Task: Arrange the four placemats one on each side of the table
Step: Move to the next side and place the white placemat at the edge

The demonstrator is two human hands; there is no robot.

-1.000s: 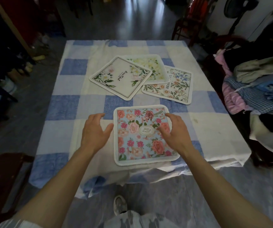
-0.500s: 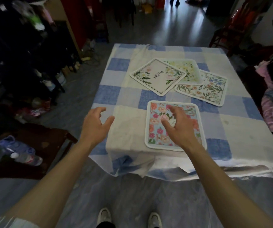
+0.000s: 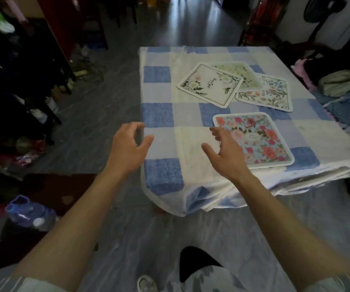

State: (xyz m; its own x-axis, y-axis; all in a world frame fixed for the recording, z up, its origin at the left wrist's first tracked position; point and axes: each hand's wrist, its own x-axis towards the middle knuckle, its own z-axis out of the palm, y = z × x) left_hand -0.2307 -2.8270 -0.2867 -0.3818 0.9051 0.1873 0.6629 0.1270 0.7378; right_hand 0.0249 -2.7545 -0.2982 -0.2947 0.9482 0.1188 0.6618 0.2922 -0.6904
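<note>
A pink-rose placemat on light blue (image 3: 256, 138) lies flat near the table's near edge. Three more placemats overlap at the table's middle: a white one with script lettering (image 3: 209, 87) on top, a pale green floral one (image 3: 240, 73) behind it, and a blue-and-orange floral one (image 3: 269, 93) to the right. My right hand (image 3: 224, 152) hovers over the cloth just left of the rose placemat, fingers loosely curled, holding nothing. My left hand (image 3: 127, 148) hangs over the table's left near corner, fingers relaxed and empty.
The table wears a blue-and-white checked cloth (image 3: 159, 114) that droops over the near edge. A heap of clothes (image 3: 342, 91) sits on the right. Dark furniture and clutter (image 3: 22, 81) line the left; a blue bag (image 3: 28, 211) lies on the floor.
Both hands left the rose placemat, which stays at the near edge. My view and body shifted left, so the table now sits to the right.
</note>
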